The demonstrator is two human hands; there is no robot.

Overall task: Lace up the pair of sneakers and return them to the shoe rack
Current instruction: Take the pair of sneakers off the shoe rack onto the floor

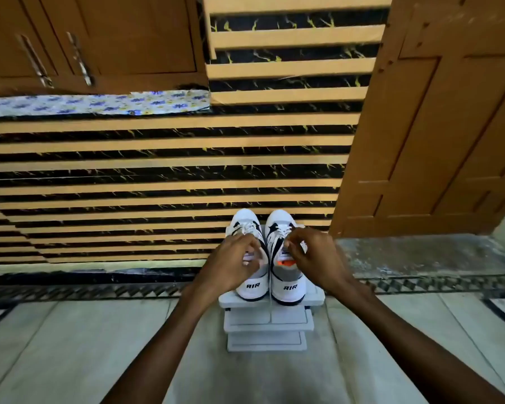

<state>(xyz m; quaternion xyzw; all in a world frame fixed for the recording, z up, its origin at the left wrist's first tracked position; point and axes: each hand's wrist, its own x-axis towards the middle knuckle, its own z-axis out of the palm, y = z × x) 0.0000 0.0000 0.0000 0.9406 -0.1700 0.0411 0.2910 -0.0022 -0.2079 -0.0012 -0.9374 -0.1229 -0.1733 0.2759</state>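
Note:
Two white, black and grey sneakers stand side by side, heels toward me, on the top shelf of a small grey shoe rack [315,295]. My left hand [233,263] grips the collar and tongue of the left sneaker [252,287]. Over the tongue of the right sneaker [290,285], my right hand [312,258] is closed, pinching near its white laces. Both heels read "AIR". A loose white lace hangs down between the heels. The toes point at the wall.
The rack has two lower shelves [267,341] and stands on a pale tiled floor [70,345]. Behind it is a striped black-and-tan wall [158,170]. A wooden door [438,141] stands at the right, a wooden cabinet [85,39] at upper left.

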